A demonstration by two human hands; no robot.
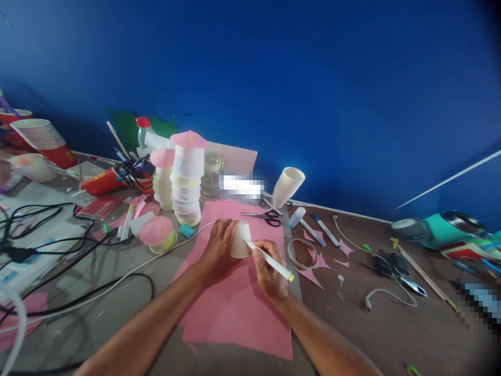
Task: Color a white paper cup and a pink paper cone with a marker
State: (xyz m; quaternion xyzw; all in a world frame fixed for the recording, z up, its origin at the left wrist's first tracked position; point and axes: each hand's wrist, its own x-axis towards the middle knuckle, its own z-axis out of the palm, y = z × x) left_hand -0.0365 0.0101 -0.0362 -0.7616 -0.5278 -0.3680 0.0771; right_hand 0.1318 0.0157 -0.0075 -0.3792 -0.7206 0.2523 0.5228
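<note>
A white paper cup (241, 241) stands upside down over pink paper (238, 313) at the centre. My left hand (219, 244) grips the cup's left side. Between the fingers of my right hand (269, 266) is a white marker (276, 265) with a yellow end, its tip at the cup's right side. Black-handled scissors (270, 218) lie on the paper just behind. To the left rises a tower of stacked cups (187, 183) with a pink paper roof, beside a shorter one (163, 180). A small cup with a pink top (157, 234) sits in front of them.
Black cables (74, 245) and a white cord cross the left side. Behind are a glass jar (212, 175) and leaning stacked cups (288, 185). Markers (326, 231), pink scraps (321, 260), keys (391, 265) and a teal bottle (444, 230) lie to the right.
</note>
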